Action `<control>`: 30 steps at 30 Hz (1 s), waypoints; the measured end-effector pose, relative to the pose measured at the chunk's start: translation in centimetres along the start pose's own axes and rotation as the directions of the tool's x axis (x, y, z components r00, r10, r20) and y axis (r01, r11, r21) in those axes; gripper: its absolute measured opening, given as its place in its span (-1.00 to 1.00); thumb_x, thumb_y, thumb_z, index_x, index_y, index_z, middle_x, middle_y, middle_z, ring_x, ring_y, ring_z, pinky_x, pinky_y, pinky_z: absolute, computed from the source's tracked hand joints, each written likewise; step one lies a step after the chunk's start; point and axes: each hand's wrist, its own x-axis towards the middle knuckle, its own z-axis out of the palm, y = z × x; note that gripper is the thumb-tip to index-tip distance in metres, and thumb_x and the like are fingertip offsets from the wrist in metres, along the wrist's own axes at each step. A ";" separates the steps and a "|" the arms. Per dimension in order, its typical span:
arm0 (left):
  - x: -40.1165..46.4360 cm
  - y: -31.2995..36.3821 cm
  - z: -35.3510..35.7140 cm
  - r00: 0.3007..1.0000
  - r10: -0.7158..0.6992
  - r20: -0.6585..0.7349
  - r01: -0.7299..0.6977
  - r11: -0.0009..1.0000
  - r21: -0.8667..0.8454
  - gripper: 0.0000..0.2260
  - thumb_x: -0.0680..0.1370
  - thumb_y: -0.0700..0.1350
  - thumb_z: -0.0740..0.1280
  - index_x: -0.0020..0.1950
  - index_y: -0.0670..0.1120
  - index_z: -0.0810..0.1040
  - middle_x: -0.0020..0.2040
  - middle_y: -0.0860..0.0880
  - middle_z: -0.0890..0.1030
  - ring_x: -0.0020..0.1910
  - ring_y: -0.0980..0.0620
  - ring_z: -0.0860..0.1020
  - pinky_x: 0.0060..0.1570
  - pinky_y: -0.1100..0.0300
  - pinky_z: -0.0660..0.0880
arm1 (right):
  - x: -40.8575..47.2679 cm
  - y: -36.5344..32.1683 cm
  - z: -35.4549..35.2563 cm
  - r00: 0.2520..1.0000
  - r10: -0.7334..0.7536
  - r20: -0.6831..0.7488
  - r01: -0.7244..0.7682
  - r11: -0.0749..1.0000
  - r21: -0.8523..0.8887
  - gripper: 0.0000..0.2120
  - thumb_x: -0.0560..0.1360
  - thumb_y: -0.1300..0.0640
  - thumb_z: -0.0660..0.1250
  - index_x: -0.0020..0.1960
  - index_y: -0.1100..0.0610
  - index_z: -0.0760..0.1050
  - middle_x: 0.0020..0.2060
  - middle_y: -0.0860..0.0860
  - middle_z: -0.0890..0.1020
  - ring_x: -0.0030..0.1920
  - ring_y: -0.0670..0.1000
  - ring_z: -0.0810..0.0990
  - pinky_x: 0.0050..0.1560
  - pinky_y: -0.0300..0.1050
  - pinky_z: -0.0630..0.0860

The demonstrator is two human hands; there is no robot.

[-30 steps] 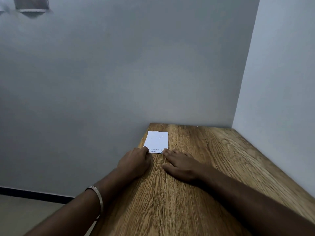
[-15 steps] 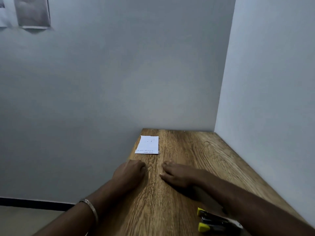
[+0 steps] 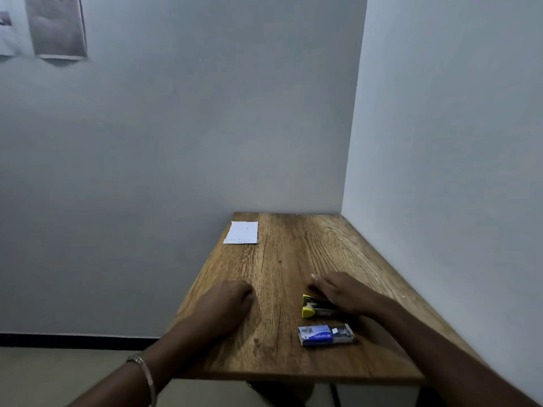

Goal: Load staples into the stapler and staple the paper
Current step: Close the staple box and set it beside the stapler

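Yellow-tipped black stapler lies on its side on the wooden table, near the front right, nose toward the left. Looks like hard plastic over a metal core: rigid, some heft, won't deform in a grip. Smooth shell, probably a bit slick. Best hold, I'd judge, is across the body mid-length, thumb one side and fingers the other, keeping off the yellow ends so the top can hinge open for loading.

Right hand rests over the rear half of the stapler, fingers extended forward and close together, tips on the table just past it. Can't tell whether the thumb is hooked round the body; it's hidden under the palm.

Blue staple box sits just in front of the stapler, apart from it, lying flat. Thin card, light, crushes easily; take it by the long edges. Staple strips inside would be brittle and break if bent, so handle them by the ends.

Left hand rests on the table well left of the stapler, fingers curled under, holding nothing. Metal bracelet on that wrist.

White paper lies flat at the far left corner, well away from both hands. Light, limp, slides easily on the wood; pin one edge before lifting.

Nothing loaded or stapled yet by the look of it.
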 end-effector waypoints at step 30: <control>-3.8 8.3 1.7 0.997 0.046 -0.065 -0.071 0.873 -0.482 -0.43 0.34 0.40 0.34 0.30 0.28 0.39 0.11 0.39 0.43 0.11 0.38 0.45 0.08 0.32 0.50 | -6.8 3.4 -0.9 0.924 0.172 -0.341 -0.126 0.980 0.154 -0.74 0.52 0.10 0.41 0.19 -0.12 0.60 -0.08 -0.27 0.61 -0.07 -0.24 0.59 -0.20 -0.41 0.43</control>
